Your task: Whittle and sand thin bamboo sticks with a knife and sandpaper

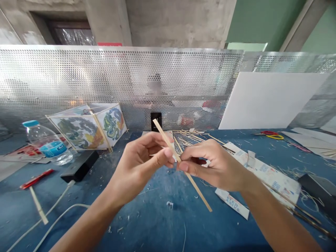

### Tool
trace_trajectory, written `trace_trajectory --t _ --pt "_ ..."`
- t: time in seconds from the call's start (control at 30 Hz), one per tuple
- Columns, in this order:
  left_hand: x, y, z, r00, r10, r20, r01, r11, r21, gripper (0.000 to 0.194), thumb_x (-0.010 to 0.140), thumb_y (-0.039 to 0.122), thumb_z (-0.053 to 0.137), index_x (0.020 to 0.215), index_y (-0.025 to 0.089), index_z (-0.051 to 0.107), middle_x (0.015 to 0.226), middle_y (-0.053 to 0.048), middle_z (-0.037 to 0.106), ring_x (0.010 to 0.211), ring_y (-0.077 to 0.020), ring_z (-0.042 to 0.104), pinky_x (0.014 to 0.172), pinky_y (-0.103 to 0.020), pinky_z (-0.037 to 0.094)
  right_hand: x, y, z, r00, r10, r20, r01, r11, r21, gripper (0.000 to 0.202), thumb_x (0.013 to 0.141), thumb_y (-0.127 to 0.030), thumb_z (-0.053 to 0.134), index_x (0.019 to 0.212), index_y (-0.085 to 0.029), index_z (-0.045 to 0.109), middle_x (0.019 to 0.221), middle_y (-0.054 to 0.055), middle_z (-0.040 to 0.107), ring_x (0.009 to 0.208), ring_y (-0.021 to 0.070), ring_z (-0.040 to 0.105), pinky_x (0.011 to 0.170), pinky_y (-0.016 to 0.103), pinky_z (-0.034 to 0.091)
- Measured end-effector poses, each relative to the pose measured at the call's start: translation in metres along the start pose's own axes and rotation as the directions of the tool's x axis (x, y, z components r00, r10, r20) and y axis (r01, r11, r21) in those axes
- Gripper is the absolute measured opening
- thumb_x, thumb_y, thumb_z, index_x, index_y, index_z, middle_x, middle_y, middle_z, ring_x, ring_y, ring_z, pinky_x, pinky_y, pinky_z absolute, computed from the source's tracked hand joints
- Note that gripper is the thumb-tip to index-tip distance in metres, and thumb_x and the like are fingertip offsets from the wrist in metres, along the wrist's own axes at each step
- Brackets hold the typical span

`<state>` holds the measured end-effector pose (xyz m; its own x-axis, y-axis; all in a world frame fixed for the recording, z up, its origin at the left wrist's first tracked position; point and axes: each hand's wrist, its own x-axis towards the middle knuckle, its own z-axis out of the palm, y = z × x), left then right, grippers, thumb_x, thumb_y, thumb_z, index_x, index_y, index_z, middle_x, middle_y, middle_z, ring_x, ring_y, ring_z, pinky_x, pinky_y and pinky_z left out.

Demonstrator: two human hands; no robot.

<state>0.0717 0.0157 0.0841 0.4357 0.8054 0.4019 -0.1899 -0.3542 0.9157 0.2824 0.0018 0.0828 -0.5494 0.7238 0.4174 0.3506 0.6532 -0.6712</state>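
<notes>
A thin, flat wooden strip (198, 190) slants across the middle of the head view, held above the blue table. My left hand (143, 164) pinches it near its upper part between thumb and fingers. Lower down the strip, my right hand (207, 161) grips it between thumb and forefinger. The two hands are close together, fingertips almost meeting. Beneath and behind them lie several loose wooden strips (189, 137). Whether the fingers also hold a smaller piece is hidden.
At the left stand a lantern (81, 133) with dragon pictures, a water bottle (52, 145), a black box (80, 166) with a white cable, and a red cutter (36, 179). Right are scissors (273, 135), a white board (273, 101) and printed packaging (275, 178). A perforated metal screen (183, 70) rises behind.
</notes>
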Motion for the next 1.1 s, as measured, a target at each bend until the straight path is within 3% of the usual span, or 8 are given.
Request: trace_trajectory --t 0.13,0.4,0.6,0.73,0.87,0.93,1.03,1.1 --pt "-0.001 0.001 0.002 0.999 -0.039 -0.022 0.043 0.985 0.169 0.013 0.088 0.023 0.073 0.076 0.017 0.071 0.067 0.001 0.069 0.060 -0.0103 0.066 0.057 -0.018 0.055 0.001 -0.001 0.001 1.000 -0.016 -0.010 0.015 0.999 -0.038 0.025 0.096 -0.032 0.061 0.077 -0.018 0.068 0.061 -0.005 0.050 0.054 0.0085 0.040 0.051 0.024 0.031" --pt "-0.008 0.002 0.002 0.971 0.236 -0.043 -0.164 0.782 0.601 0.020 0.092 0.022 0.067 0.073 0.020 0.063 0.063 0.006 0.064 0.056 -0.0074 0.057 0.053 -0.019 0.045 0.004 -0.003 0.002 0.998 -0.038 -0.042 0.036 0.998 -0.053 0.030 0.099 -0.036 0.057 0.078 -0.019 0.067 0.061 -0.004 0.053 0.055 0.0091 0.046 0.054 0.024 0.035" --pt "-0.008 -0.004 0.001 0.873 0.482 0.075 -0.360 0.533 0.766 0.018 0.093 0.013 0.063 0.078 0.021 0.056 0.069 0.004 0.061 0.058 -0.0090 0.053 0.056 -0.024 0.041 0.004 -0.005 0.007 0.999 -0.008 -0.039 0.010 0.999 0.053 0.031 0.101 -0.033 0.055 0.075 -0.018 0.065 0.063 -0.002 0.063 0.057 0.0096 0.060 0.059 0.024 0.045" --pt "-0.009 -0.008 -0.001 0.856 0.511 0.075 -0.358 0.482 0.800 0.017 0.094 0.011 0.061 0.082 0.021 0.053 0.069 0.005 0.056 0.059 -0.0083 0.048 0.057 -0.024 0.038 0.004 0.000 0.010 0.991 0.070 -0.115 -0.042 0.971 0.235 0.026 0.098 -0.035 0.059 0.080 -0.018 0.065 0.063 -0.002 0.064 0.054 0.0097 0.063 0.052 0.022 0.048" --pt "-0.007 -0.009 0.000 0.895 0.437 0.088 -0.336 0.533 0.776 0.027 0.095 0.015 0.059 0.072 0.020 0.046 0.064 0.005 0.046 0.057 -0.0090 0.041 0.057 -0.026 0.035 0.006 0.007 0.007 0.972 0.122 -0.202 -0.029 0.910 0.414 0.022 0.098 -0.037 0.060 0.095 -0.017 0.067 0.064 -0.001 0.066 0.055 0.0117 0.067 0.051 0.023 0.053" --pt "-0.005 -0.011 0.003 0.940 0.332 0.077 -0.292 0.667 0.686 0.027 0.098 0.024 0.056 0.074 0.021 0.046 0.068 0.004 0.048 0.063 -0.0111 0.045 0.061 -0.027 0.037 0.007 0.009 0.006 0.979 0.104 -0.176 -0.007 0.878 0.479 0.023 0.098 -0.038 0.060 0.097 -0.017 0.067 0.070 0.000 0.068 0.061 0.0125 0.070 0.054 0.023 0.055" --pt "-0.001 -0.014 0.009 0.992 0.037 0.117 -0.073 0.944 0.321 0.021 0.104 0.039 0.041 0.096 0.022 0.050 0.092 -0.002 0.057 0.083 -0.0161 0.057 0.071 -0.030 0.045 0.011 0.011 0.007 0.988 0.055 -0.142 0.032 0.837 0.546 0.022 0.097 -0.039 0.059 0.098 -0.018 0.066 0.081 0.001 0.070 0.071 0.0131 0.071 0.065 0.027 0.058" --pt "0.000 -0.018 0.012 0.963 -0.148 0.227 0.128 0.987 0.100 0.026 0.106 0.044 0.034 0.101 0.023 0.049 0.090 -0.002 0.054 0.073 -0.0142 0.055 0.060 -0.027 0.043 0.012 0.011 0.005 0.987 0.031 -0.155 0.061 0.831 0.552 0.022 0.098 -0.040 0.058 0.099 -0.019 0.064 0.084 0.002 0.070 0.075 0.0137 0.070 0.069 0.029 0.058"
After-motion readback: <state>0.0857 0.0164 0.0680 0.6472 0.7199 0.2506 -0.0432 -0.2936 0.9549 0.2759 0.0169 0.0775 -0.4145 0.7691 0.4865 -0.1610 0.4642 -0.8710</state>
